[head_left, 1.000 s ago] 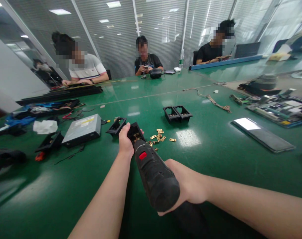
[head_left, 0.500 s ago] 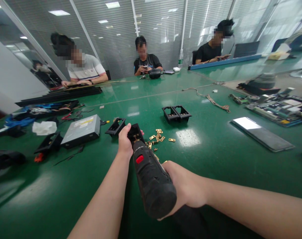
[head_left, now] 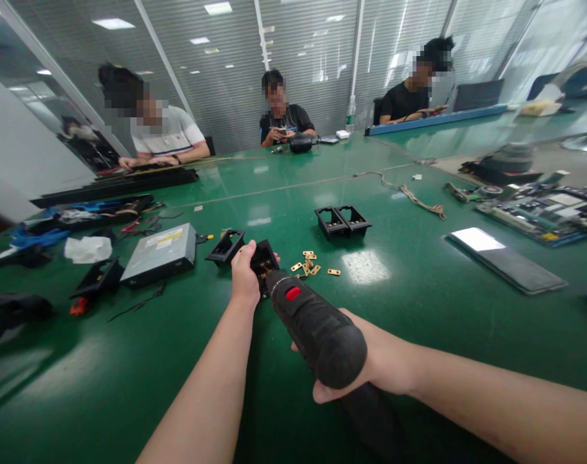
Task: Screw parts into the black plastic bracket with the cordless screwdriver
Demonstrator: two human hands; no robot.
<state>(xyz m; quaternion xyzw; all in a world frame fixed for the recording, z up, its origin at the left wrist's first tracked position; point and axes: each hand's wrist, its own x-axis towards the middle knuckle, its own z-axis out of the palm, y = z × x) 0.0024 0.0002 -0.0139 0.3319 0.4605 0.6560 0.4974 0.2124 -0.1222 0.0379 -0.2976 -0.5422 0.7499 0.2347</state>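
My left hand (head_left: pixel 245 274) is closed around a small black plastic housing (head_left: pixel 264 259) standing on the green table (head_left: pixel 419 303). My right hand (head_left: pixel 370 367) grips a black electric screwdriver (head_left: pixel 317 328) with a red switch, its nose pointing into the housing. Several small brass plates (head_left: pixel 310 264) lie scattered just right of the housing.
A double black housing (head_left: pixel 342 220) stands further back, another one (head_left: pixel 225 245) left of my hand. A silver optical drive (head_left: pixel 160 252), white tissue (head_left: pixel 87 248), cables and black parts lie left. Circuit boards (head_left: pixel 539 209) and a shiny flat panel (head_left: pixel 508 260) lie right. Three people sit at the far side.
The screwdriver's rear end has swung to the right and tilted lower, with my right hand following. My left hand stays on the housing.
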